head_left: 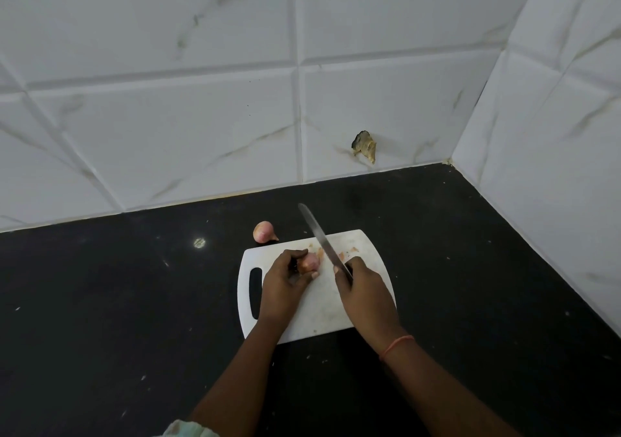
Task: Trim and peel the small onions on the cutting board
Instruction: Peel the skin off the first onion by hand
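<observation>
Both bare forearms come up from the lower edge of the view and converge toward twelve o'clock. The left hand (pixel 285 277) lies at about eleven o'clock of the pair, palm down, its fingers (pixel 297 254) curled round a small onion (pixel 309 262), with the thumb tip showing at the bulb's near side. A pale sleeve edge shows at the left elbow, at six o'clock. The right hand (pixel 364 289), at about one o'clock, grips a knife (pixel 322 239) by its handle, knuckles up, the blade slanting toward eleven o'clock. A thin orange thread (pixel 396 345) circles the right wrist.
</observation>
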A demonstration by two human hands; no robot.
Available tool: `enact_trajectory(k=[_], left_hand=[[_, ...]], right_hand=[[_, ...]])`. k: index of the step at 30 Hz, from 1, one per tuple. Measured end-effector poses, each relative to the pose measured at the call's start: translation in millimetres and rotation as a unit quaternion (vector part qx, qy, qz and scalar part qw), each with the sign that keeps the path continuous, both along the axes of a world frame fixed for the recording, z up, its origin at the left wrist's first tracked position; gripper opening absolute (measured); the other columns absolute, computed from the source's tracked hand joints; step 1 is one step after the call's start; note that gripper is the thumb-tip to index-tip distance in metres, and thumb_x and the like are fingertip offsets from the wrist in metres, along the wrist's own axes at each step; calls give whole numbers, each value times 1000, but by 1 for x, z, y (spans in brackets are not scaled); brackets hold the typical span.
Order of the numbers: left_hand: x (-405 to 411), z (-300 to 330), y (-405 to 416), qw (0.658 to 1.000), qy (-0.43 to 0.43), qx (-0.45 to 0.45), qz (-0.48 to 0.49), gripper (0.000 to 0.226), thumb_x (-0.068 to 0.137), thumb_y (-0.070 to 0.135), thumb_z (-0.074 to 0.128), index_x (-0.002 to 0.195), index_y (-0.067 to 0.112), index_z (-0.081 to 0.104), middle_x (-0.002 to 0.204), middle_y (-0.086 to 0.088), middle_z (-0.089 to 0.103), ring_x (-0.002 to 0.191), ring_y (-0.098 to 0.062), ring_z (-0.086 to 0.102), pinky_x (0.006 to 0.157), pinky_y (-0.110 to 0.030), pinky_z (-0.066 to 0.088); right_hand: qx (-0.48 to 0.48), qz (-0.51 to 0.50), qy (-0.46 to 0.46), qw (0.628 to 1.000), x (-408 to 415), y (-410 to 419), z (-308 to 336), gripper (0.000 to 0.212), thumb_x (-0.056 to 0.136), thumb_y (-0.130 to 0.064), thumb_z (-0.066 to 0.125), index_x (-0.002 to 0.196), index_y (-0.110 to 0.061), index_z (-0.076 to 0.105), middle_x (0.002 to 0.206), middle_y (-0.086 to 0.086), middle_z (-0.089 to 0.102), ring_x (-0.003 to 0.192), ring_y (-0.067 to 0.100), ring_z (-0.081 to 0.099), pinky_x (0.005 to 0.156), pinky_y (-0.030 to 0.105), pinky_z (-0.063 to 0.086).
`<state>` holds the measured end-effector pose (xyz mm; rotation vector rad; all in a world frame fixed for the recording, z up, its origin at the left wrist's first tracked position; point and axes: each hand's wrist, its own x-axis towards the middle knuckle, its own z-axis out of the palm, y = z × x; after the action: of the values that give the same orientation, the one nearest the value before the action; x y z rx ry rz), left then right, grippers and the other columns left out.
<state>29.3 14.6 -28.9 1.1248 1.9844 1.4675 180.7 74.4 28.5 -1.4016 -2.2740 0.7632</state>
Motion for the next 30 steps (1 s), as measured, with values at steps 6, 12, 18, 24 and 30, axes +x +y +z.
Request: enact_trajectory(k=[6,12,18,24,30], left_hand=[[0,0,1,1000,15,-3,1,33,85,15,77,113,26,64,109,15,68,102,1,63,89,-12,49],[0,-1,0,1000,8,-5,5,34,84,13,78,112,27,64,109,16,69,103,3,63,90,-10,48],[4,3,2,1000,9,-3,-1,39,84,5,76,109,31,62,110,19,65,103,9,60,90,-9,48],[4,2,3,1000,1,6,9,44,83,2,76,105,37,61,109,15,68,103,3,63,91,-14,50],[4,2,3,1000,-3,10,8,41,81,1,78,107,29,64,109,15,68,102,5,62,90,-11,49]], right_hand=[[-16,25,-35,999,-5,-8,-1,29,100,-41,40,100,-15,54,84,-1,61,78,19,62,64,35,50],[-40,54,-89,994,-10,-2,6,35,103,-39,34,111,-11,53,98,6,65,89,22,64,71,33,47],[-43,63,-119,990,-11,6,12,34,103,-36,33,112,-10,54,96,5,66,86,21,64,65,30,41],[-48,64,-142,987,-21,8,9,35,103,-36,33,119,-11,52,103,7,68,94,23,66,72,32,46],[-29,82,-171,981,-22,12,3,37,104,-34,30,124,-11,50,103,6,66,93,21,65,64,29,38]])
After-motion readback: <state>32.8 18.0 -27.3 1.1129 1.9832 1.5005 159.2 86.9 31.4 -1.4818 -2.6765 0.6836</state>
